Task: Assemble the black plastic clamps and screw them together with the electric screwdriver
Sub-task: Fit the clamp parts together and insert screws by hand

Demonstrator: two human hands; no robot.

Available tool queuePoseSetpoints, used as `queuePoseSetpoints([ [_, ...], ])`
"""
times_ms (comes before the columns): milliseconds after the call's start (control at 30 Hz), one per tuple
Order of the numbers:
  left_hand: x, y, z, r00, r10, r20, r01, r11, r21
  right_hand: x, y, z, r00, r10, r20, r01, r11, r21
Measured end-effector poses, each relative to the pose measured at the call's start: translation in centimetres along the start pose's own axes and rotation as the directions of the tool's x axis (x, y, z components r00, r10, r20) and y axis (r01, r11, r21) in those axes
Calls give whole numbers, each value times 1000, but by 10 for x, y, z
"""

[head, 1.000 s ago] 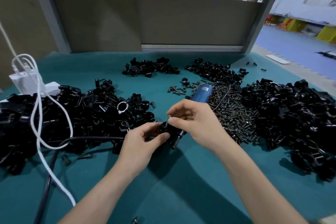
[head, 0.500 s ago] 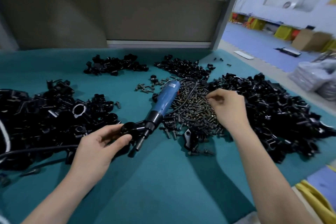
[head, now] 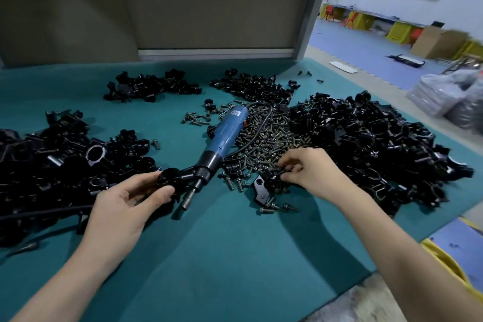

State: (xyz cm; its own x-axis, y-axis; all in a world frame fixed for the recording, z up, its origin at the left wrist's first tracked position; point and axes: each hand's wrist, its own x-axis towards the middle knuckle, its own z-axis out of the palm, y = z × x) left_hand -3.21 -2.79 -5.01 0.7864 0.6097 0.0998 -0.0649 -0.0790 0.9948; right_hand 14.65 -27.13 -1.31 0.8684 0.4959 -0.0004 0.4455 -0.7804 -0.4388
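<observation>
black clamp [head: 170, 180] in the left hand [head: 122, 206], blue electric screwdriver [head: 226, 136] flat just beside, along the screw heap [head: 271, 138]

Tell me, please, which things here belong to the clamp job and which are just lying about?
Job: black clamp held in the left hand; right hand with fingertips in the screw pile; blue electric screwdriver; heaps of clamp parts.
Lying about: cardboard box, grey plastic bags on the floor.
</observation>
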Motion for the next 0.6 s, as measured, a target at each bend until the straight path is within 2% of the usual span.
queuePoseSetpoints([
  [267, 0, -1, 0, 1000, 7, 26, -7, 1000, -15, -8, 2, 13, 992, -24, -122, 29, 999, 38],
  [367, 0, -1, -1, 999, 14, 31, -13, 1000, -20, -15, 5, 15, 957, -29, -290, 77, 985, 155],
  [433, 0, -1, -1, 999, 16, 32, -16, 1000, -23, -17, 8, 12, 915, 24, -403, 101, 953, 285],
  [500, 0, -1, -1, 999, 14, 34, -13, 1000, -22, -17, 11, 9, 918, 83, -387, 100, 898, 428],
  [533, 0, -2, -1, 999, 12, 35, -11, 1000, -20, -17, 12, 9, 928, 87, -362, 87, 895, 437],
  [600, 0, -2, -1, 999, 11, 32, -10, 1000, -21, -18, 12, 12, 941, 37, -337, 74, 948, 310],
])
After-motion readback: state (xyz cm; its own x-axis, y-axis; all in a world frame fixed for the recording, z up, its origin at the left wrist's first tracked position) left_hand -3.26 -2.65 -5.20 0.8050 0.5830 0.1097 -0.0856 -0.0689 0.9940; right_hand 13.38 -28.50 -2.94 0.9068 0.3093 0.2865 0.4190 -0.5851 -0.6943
